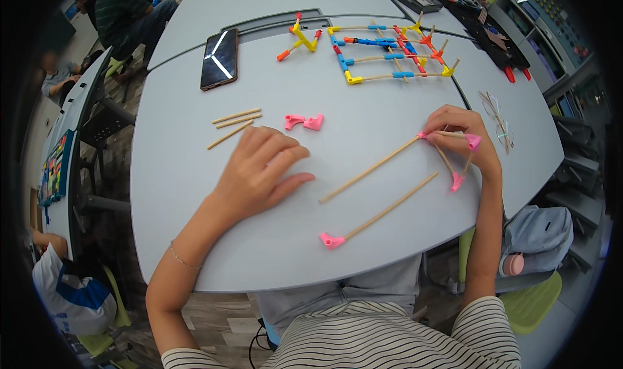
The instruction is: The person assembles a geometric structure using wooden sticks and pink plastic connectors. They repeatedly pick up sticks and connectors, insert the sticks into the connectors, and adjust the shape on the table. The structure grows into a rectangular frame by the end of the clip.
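My right hand grips a small frame of wooden sticks and pink plastic connectors. Its fingers pinch near one connector, from which a long wooden stick slants down toward the table's middle. Two other pink connectors sit at the frame's corners. My left hand hovers over or rests on the table with thumb and fingers apart, holding nothing visible. Just beyond its fingers lie three short sticks and two loose pink connectors. Closer to me, another stick ends in a pink connector.
A black phone lies at the far left of the white table. Behind my hands stand a small yellow-and-red model and a larger multicoloured stick frame. Glasses lie at right. Other people sit nearby.
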